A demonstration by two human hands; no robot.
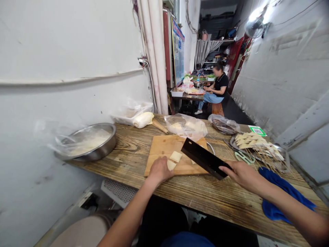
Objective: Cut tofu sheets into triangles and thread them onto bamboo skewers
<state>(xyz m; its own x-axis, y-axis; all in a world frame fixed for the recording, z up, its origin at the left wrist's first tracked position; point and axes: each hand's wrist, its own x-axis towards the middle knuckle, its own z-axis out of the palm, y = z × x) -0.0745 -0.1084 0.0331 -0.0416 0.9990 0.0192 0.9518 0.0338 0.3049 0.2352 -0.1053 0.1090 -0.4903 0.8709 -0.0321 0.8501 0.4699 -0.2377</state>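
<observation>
My right hand (239, 173) is wrapped round the handle end of a dark, broad-bladed cleaver (202, 156), its blade tilted over the right part of a wooden cutting board (159, 145). At the board's front left, my left hand (160, 169) has its thumb and fingers about a pale flat slice (171, 165), perhaps tofu sheet. Just beyond it lies a second pale square slice (175, 156), apart from the fingers. Another pale piece (193, 162) shows partly, mostly hidden by the cleaver.
On the wooden table (128, 147) stand a steel basin (102, 147) at left, a cabbage (143, 120), a plastic bag (186, 125), a tray of skewered pale pieces (257, 144), green-handled scissors (244, 157) and a blue cloth (277, 195). A person (218, 85) sits farther back.
</observation>
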